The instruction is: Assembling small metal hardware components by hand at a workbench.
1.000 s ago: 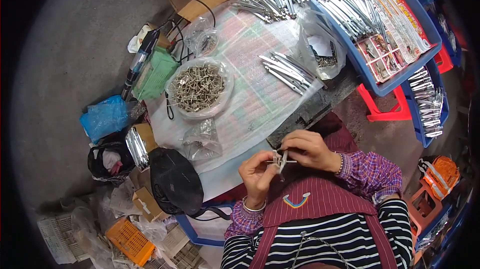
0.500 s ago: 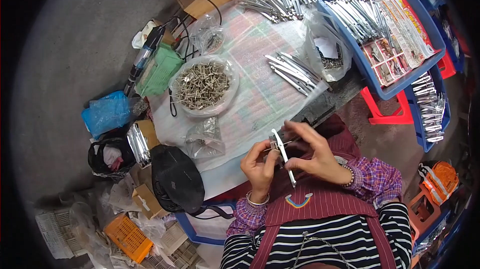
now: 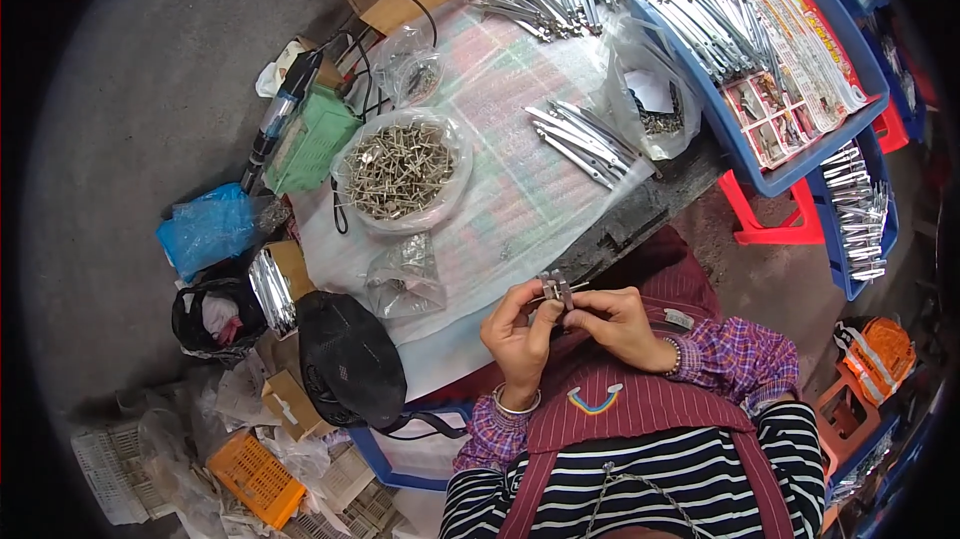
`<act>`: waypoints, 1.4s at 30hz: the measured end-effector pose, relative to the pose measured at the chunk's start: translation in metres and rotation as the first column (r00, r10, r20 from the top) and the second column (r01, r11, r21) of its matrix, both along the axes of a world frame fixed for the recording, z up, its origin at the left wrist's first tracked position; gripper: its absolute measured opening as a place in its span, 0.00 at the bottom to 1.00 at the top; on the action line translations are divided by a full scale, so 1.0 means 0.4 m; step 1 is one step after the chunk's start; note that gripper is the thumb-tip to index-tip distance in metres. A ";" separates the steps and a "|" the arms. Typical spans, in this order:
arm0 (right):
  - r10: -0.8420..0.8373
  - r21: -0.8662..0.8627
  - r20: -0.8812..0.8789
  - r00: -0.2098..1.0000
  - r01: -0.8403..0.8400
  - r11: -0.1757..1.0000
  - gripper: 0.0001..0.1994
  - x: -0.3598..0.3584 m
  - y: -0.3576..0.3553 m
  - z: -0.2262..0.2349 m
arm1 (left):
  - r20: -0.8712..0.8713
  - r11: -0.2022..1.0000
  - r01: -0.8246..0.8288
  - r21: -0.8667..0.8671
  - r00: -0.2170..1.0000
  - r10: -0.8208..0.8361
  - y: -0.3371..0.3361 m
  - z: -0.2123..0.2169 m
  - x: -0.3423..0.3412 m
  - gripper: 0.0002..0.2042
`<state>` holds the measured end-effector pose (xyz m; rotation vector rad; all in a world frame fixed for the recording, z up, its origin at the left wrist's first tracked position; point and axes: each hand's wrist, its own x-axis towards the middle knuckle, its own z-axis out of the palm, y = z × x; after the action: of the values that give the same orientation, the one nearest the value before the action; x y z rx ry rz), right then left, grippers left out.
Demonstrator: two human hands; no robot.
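My left hand (image 3: 518, 334) grips a small grey metal block-like part (image 3: 556, 287) between thumb and fingers, in front of my apron. Fingertips of my right hand (image 3: 622, 327) are pinched against the part's right side, and what lies between them is mostly hidden. On the table beyond my hands is a small pile of long silvery metal bars (image 3: 588, 144). A round plastic-lined container (image 3: 340, 171) full of small T-shaped metal pins (image 3: 400, 167) stands farther left.
A blue tray (image 3: 765, 182) of metal bars stands at the right, near a red stool (image 3: 775, 224). Clear bags (image 3: 405, 284) of small parts lie on the table (image 3: 500, 209). A black cap (image 3: 350, 359) sits at the left edge, with a power screwdriver (image 3: 283, 109) beyond it.
The long silvery bar that stretched between my hands no longer shows. My right hand has drawn in, its spread fingers now pinched at the grey part. My left hand stays in place.
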<state>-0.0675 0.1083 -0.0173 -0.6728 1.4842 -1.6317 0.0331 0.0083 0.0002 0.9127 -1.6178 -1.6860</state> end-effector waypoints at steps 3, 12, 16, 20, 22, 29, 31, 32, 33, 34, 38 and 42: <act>0.012 0.003 0.005 1.000 -0.012 1.000 0.09 0.000 -0.003 0.002 | -0.018 0.998 -0.011 0.061 1.000 0.012 -0.004 -0.002 0.000 0.08; 0.068 0.011 0.094 0.993 -0.069 0.998 0.10 -0.004 0.000 0.000 | -0.003 0.995 -0.021 0.098 1.000 0.021 -0.005 0.012 -0.005 0.11; 0.082 0.017 0.162 0.983 -0.086 0.996 0.10 -0.002 -0.002 0.003 | -0.012 0.993 -0.018 0.113 1.000 0.020 -0.006 0.018 -0.006 0.11; 0.075 0.034 0.134 0.988 -0.080 0.996 0.09 -0.004 -0.004 0.008 | -0.005 0.992 -0.009 0.128 1.000 0.009 -0.004 0.020 -0.013 0.10; 0.072 0.032 0.121 0.990 -0.076 0.997 0.09 -0.008 -0.004 0.006 | -0.013 0.992 -0.010 0.123 1.000 0.012 -0.004 0.026 -0.022 0.09; 0.099 -0.011 -0.091 0.991 -0.100 0.995 0.07 -0.010 -0.002 -0.003 | 0.167 0.982 0.175 0.075 0.968 -0.186 -0.038 0.012 0.003 0.06; 0.081 -0.033 -0.097 0.992 -0.084 0.996 0.07 -0.007 -0.005 -0.006 | 0.134 0.967 0.170 0.190 0.971 -0.197 -0.037 0.018 -0.003 0.07; 0.060 -0.057 -0.102 0.993 -0.066 0.996 0.06 -0.006 -0.007 -0.008 | 0.092 0.967 0.182 0.176 0.975 -0.201 -0.036 0.019 -0.009 0.07; 0.064 -0.058 -0.103 0.993 -0.070 0.996 0.06 -0.004 -0.007 -0.011 | 0.049 0.967 0.195 0.162 0.978 -0.205 -0.035 0.021 -0.012 0.08; 0.051 -0.061 -0.093 0.994 -0.057 0.997 0.06 -0.001 -0.007 -0.015 | 0.049 0.969 0.190 0.161 0.979 -0.200 -0.033 0.028 -0.013 0.08; 0.064 -0.047 -0.114 0.991 -0.069 0.996 0.07 -0.005 -0.006 -0.007 | 0.080 0.944 0.151 0.292 0.980 -0.182 -0.038 0.032 -0.002 0.07; 0.092 -0.035 -0.136 0.986 -0.097 0.995 0.07 -0.001 0.003 -0.012 | 0.144 0.919 0.206 0.335 0.953 -0.266 -0.052 0.034 0.004 0.06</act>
<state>-0.0680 0.1093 -0.0220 -0.8778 1.4930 -1.5740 0.0347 -0.0124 0.0139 1.0929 -1.6613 -2.1308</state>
